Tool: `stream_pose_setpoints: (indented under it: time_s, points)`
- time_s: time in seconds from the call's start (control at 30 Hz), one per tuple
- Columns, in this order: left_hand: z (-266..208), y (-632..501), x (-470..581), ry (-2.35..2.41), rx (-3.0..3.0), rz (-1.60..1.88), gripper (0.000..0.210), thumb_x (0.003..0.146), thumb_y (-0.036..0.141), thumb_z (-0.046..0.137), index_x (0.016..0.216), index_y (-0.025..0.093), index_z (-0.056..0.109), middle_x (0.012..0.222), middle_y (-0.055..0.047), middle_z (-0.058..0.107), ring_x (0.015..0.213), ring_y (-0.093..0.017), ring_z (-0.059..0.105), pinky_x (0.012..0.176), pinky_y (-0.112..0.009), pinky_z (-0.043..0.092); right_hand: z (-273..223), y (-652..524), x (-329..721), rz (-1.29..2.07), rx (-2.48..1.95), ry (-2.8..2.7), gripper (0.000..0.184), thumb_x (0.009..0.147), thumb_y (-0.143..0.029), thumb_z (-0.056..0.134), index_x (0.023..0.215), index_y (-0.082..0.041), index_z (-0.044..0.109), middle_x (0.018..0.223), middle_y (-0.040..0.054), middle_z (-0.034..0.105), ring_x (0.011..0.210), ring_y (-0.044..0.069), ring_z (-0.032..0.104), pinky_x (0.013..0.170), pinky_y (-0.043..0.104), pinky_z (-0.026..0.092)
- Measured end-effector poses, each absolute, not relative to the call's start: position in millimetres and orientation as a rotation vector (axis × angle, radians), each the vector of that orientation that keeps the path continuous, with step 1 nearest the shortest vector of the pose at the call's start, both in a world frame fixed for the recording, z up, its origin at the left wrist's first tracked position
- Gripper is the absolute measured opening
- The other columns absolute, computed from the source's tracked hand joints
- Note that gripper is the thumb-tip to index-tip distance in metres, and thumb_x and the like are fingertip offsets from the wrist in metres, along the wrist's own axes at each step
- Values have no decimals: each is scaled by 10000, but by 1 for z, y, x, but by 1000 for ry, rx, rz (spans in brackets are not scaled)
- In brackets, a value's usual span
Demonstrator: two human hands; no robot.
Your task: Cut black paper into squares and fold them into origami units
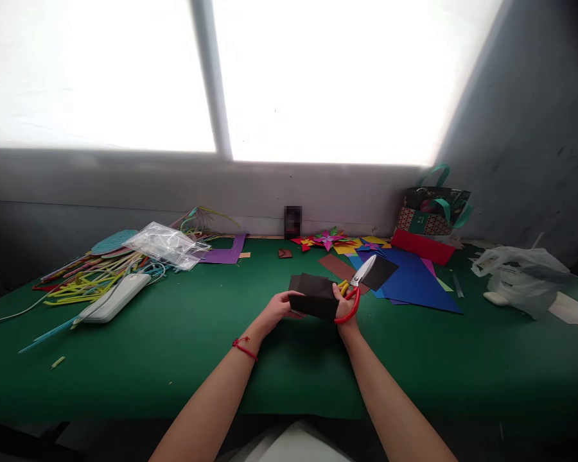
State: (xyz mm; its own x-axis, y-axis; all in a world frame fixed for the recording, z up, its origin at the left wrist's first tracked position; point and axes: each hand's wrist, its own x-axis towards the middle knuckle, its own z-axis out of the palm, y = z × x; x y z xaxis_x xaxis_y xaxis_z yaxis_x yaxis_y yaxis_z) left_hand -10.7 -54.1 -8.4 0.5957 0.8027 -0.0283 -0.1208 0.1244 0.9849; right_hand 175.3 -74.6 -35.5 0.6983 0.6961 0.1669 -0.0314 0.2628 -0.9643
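Between my two hands is a stack of black paper [313,295], held just above the green table. My left hand [280,309] pinches its left edge, thumb on top and fingers below. On the right side, my right hand [345,310] grips the same paper. Red-handled scissors [354,295] also rest in my right hand, blades pointing up and to the right, away from the paper. A yellow piece [343,286] shows beside the scissors; I cannot make out what it is. Brown paper [340,269] and a black sheet [379,273] lie just beyond.
Blue card [424,282] and folded paper flowers [325,240] lie behind to the right. Farther right stand a patterned bag [428,215] and a plastic bag [520,276]. On the left are a white power strip [115,298], coloured strips [84,282] and clear plastic wrapping [166,245].
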Motion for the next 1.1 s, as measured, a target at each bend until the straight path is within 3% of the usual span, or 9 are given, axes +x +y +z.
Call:
stream_pose_setpoints:
  time_s: [0.2,0.37,0.57,0.67,0.83,1.1]
  points:
    - [-3,-59,-11,656,1373,699,380,664,347,641,995,161,615,912,-78,620,776,-161,584,675,-260,471,-28,-77,175,627,-1194,-548,288,584,-411,666,649,-161,538,613,16,543,591,151,540,557,272,450]
    - [-9,-54,-9,624,1392,754,360,664,314,645,991,167,615,970,-81,614,856,-177,570,729,-267,446,-22,-80,170,784,-1087,-522,288,575,-424,683,641,-173,557,558,3,553,512,136,534,462,238,430]
    - [-10,-48,-9,665,1377,950,368,677,319,628,1008,164,592,944,-74,620,851,-179,571,720,-264,446,-17,-87,162,1157,-996,-636,334,630,-501,623,570,-183,540,379,-52,438,278,74,340,299,227,298]
    - [-10,-48,-10,679,1388,1000,374,695,328,608,1030,164,574,930,-72,618,828,-181,576,693,-268,458,-13,-90,158,1198,-1017,-713,361,644,-518,602,524,-181,552,345,-31,440,295,106,397,318,248,335]
    - [-7,-50,-11,677,1348,1003,468,690,326,614,1120,170,514,923,-77,622,804,-194,595,677,-293,479,-5,-92,154,1201,-1074,-705,272,583,-447,680,615,-179,652,514,36,589,483,193,578,432,295,466]
    - [-8,-47,-12,666,1147,1070,748,695,351,629,1325,213,249,814,-58,659,734,-195,622,656,-307,481,-5,-98,152,1405,-986,-722,227,615,-399,678,692,-186,670,597,51,621,551,216,607,496,340,507]
